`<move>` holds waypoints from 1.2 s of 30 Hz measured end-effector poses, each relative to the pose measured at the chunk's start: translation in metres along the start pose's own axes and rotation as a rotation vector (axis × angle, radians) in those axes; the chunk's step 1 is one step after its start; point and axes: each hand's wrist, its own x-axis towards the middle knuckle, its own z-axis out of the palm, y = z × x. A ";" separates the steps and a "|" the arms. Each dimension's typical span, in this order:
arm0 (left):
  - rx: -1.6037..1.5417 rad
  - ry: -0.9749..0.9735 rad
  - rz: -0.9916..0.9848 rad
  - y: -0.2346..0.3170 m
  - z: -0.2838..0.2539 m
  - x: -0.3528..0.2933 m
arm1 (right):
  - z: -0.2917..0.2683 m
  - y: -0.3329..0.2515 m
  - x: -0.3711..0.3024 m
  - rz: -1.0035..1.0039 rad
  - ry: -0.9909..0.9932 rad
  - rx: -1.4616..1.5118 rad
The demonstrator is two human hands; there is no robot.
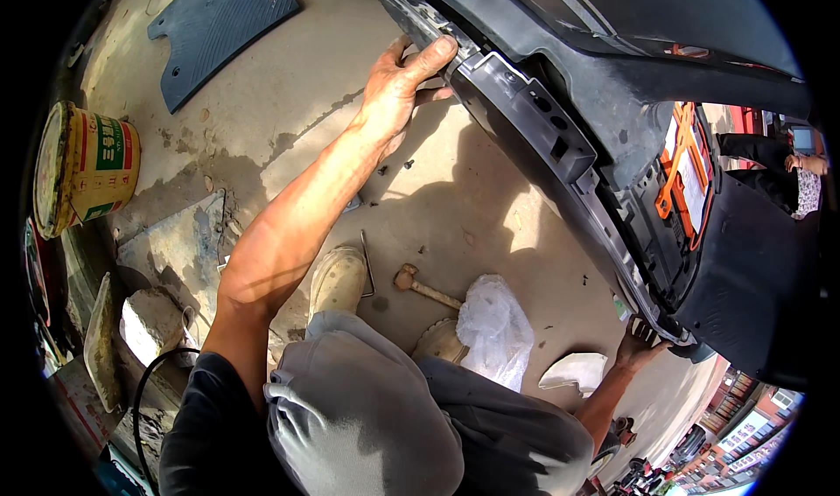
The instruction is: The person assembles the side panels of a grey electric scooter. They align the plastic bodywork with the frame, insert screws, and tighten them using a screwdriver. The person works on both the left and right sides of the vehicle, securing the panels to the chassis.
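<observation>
A long black plastic trim panel runs slantwise along the side of a dark vehicle body. My left hand grips its upper edge, thumb on top and fingers curled underneath. At the lower right end, my right hand has its fingers hooked around the panel's edge. The panel's inner side, with ribs and holes, faces up toward me. It lies close against the body; whether it is fastened there I cannot tell.
On the ground are a hammer, crumpled clear plastic wrap, a hex key and a pale broken piece. A yellow bucket stands left, below a dark ribbed mat. An orange frame sits on the vehicle; another person's hand shows far right.
</observation>
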 end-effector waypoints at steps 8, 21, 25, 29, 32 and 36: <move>-0.072 -0.003 0.025 -0.005 0.012 0.006 | -0.014 -0.019 0.006 -0.065 -0.056 0.000; -0.233 0.038 -0.114 -0.022 -0.028 0.023 | -0.029 0.023 0.014 -0.061 -0.068 -0.024; -0.229 0.017 -0.072 -0.020 -0.028 0.027 | -0.022 0.028 0.015 -0.086 -0.091 -0.020; -0.252 0.007 -0.075 -0.021 -0.027 0.031 | -0.024 0.029 0.022 -0.061 -0.098 -0.012; -0.252 0.015 -0.089 -0.023 -0.023 0.029 | -0.026 0.028 0.030 -0.054 -0.113 -0.012; -0.228 0.003 -0.041 -0.016 -0.017 0.025 | -0.002 0.024 0.031 -0.058 -0.155 -0.044</move>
